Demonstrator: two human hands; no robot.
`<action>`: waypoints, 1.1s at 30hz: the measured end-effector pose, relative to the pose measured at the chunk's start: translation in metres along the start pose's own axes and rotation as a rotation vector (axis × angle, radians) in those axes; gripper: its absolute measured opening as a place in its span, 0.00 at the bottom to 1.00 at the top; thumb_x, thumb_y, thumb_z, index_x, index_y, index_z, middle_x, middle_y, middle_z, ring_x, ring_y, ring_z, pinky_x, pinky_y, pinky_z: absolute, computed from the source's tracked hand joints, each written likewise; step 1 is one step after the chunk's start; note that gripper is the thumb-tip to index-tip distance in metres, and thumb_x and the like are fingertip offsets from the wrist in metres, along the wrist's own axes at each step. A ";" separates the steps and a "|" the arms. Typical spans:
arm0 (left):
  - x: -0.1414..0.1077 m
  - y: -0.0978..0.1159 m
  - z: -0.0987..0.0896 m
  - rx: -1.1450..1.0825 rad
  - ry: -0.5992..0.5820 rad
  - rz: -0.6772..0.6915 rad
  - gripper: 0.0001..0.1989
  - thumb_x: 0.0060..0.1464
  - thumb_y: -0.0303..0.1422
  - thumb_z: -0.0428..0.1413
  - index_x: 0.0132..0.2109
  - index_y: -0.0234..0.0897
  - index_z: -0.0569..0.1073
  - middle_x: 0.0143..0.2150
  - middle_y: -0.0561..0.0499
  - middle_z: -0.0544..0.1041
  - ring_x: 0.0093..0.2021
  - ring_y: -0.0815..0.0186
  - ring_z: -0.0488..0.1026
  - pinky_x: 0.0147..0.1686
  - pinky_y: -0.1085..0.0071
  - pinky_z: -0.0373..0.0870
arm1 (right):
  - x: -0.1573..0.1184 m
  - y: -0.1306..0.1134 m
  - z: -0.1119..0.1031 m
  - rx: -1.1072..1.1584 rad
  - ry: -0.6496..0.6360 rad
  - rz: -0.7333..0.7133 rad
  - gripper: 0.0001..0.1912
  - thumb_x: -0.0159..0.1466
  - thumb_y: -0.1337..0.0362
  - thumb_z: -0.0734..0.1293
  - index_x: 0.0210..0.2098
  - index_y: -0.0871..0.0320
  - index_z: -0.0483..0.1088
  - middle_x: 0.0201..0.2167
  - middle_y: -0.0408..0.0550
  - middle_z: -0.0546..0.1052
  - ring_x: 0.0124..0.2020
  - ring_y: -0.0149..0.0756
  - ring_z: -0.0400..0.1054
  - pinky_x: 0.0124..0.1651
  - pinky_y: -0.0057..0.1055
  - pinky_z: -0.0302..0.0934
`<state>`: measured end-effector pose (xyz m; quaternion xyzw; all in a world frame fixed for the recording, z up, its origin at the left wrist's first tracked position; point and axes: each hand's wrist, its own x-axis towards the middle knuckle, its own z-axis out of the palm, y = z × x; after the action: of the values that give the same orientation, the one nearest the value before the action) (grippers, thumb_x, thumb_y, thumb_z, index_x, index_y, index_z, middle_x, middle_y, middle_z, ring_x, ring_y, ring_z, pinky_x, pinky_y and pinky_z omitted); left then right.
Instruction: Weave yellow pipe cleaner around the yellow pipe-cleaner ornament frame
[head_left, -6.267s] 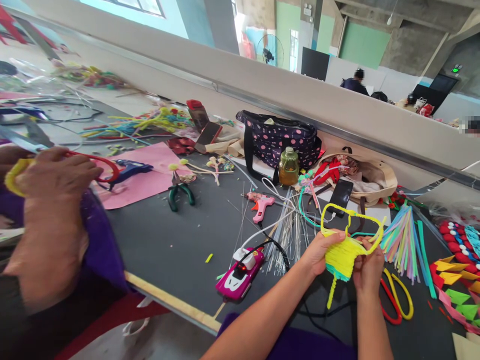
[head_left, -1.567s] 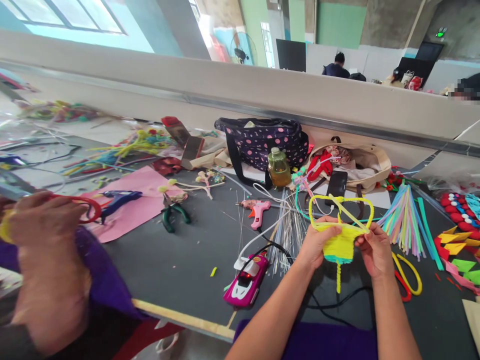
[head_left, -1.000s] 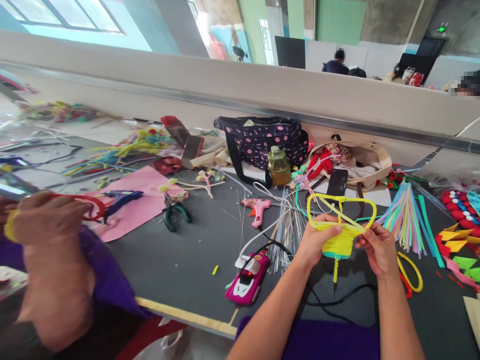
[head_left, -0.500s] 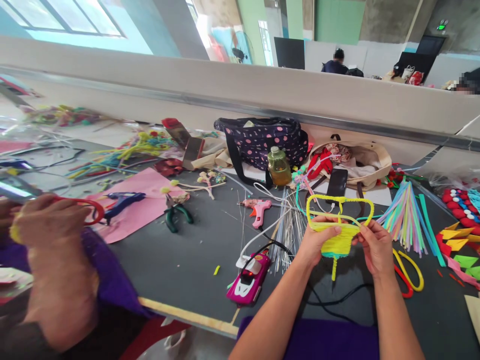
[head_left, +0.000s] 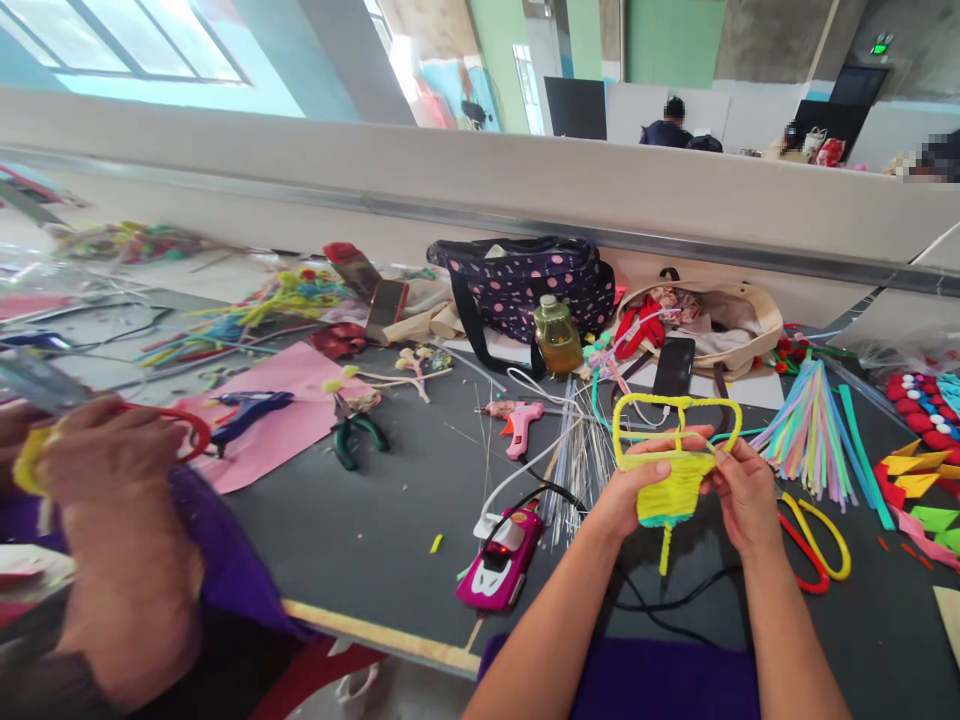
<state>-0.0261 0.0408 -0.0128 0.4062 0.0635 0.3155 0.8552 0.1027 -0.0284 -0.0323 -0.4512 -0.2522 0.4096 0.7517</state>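
Observation:
A yellow frame wrapped in fuzzy pipe cleaner (head_left: pixel 664 492) is held up over the table between my two hands. It has an open loop at the top, a filled yellow body, a green-blue lower edge and a short stem pointing down. My left hand (head_left: pixel 636 492) grips the body from the left, thumb across its front and fingers behind. On the right, my right hand (head_left: pixel 744 490) pinches at the body's upper right corner, where a yellow strand seems to run; its end is hidden by the fingers. Scissors (head_left: pixel 831 545) with red and yellow handles lie beside my right wrist.
Left of my arms lie a magenta car-shaped power strip (head_left: pixel 499 560), a pink glue gun (head_left: pixel 517 425) and green-handled pliers (head_left: pixel 356 440). Pastel pipe cleaners (head_left: pixel 806 435) stand to the right. Behind are a bottle (head_left: pixel 557 340), a phone (head_left: pixel 675 368) and bags. A co-worker's hand (head_left: pixel 112 455) holds scissors.
My right hand has shifted slightly left along the frame's upper edge, and the frame has tilted a little. On the left, the co-worker's hand has moved slightly.

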 end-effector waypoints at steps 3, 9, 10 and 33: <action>-0.001 0.000 0.003 -0.002 -0.025 -0.026 0.31 0.42 0.41 0.61 0.54 0.31 0.73 0.54 0.36 0.72 0.42 0.53 0.74 0.45 0.59 0.67 | 0.000 -0.001 -0.001 -0.007 0.034 -0.062 0.09 0.55 0.62 0.71 0.25 0.57 0.67 0.19 0.36 0.65 0.18 0.24 0.59 0.21 0.22 0.57; -0.002 -0.002 0.005 -0.082 -0.077 -0.098 0.42 0.40 0.45 0.62 0.60 0.30 0.65 0.51 0.35 0.74 0.47 0.49 0.73 0.48 0.59 0.65 | 0.000 -0.003 -0.003 -0.021 0.096 -0.100 0.12 0.55 0.60 0.71 0.26 0.56 0.64 0.17 0.35 0.64 0.18 0.25 0.59 0.21 0.22 0.56; -0.002 -0.004 0.004 -0.103 -0.074 -0.107 0.42 0.39 0.46 0.63 0.60 0.30 0.64 0.50 0.35 0.74 0.48 0.49 0.73 0.48 0.59 0.65 | 0.000 -0.003 -0.003 -0.028 0.098 -0.097 0.12 0.55 0.59 0.71 0.26 0.56 0.64 0.17 0.35 0.64 0.18 0.25 0.59 0.21 0.22 0.55; -0.001 -0.014 0.000 -0.238 0.001 -0.184 0.37 0.40 0.45 0.64 0.56 0.32 0.69 0.52 0.37 0.74 0.54 0.51 0.70 0.53 0.61 0.63 | -0.002 -0.010 -0.006 0.040 0.082 -0.033 0.13 0.54 0.59 0.71 0.24 0.55 0.62 0.17 0.34 0.65 0.17 0.24 0.57 0.20 0.21 0.54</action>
<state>-0.0200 0.0337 -0.0237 0.2940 0.0631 0.2414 0.9227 0.1098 -0.0353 -0.0266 -0.4482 -0.2203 0.3836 0.7768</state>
